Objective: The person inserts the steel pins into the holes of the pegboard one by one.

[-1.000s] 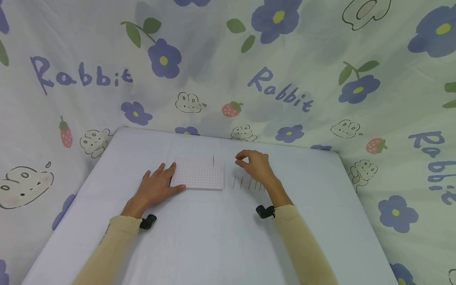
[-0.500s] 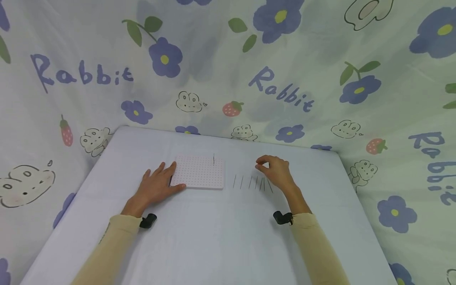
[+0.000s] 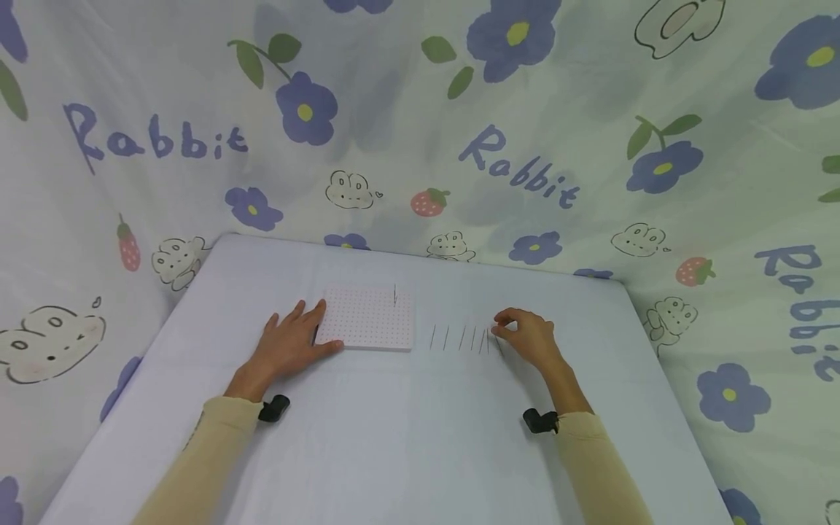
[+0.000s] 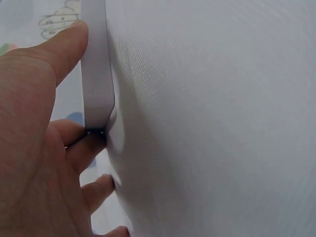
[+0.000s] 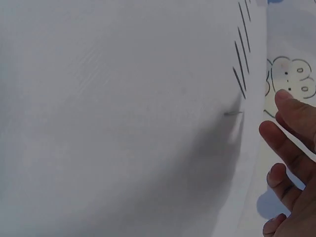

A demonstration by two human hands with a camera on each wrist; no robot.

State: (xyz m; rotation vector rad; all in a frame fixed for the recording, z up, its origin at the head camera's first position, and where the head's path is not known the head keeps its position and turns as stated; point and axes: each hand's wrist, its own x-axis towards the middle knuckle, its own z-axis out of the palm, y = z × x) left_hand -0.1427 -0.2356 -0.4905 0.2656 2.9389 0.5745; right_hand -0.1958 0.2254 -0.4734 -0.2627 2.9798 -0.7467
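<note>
Soft, even, bright light throughout; faint shadows under the hands, and both wrist views blur up close.

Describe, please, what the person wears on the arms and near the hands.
Both arms wear long, close-fitting sleeves of pale tan cloth: the left sleeve and the right sleeve. At each cuff sits a small black device, one at the left wrist, one at the right. The hands are bare; no rings show.

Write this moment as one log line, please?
left hand: holds pegboard edge | right hand: at needle row, nothing gripped | one needle upright in pegboard
</note>
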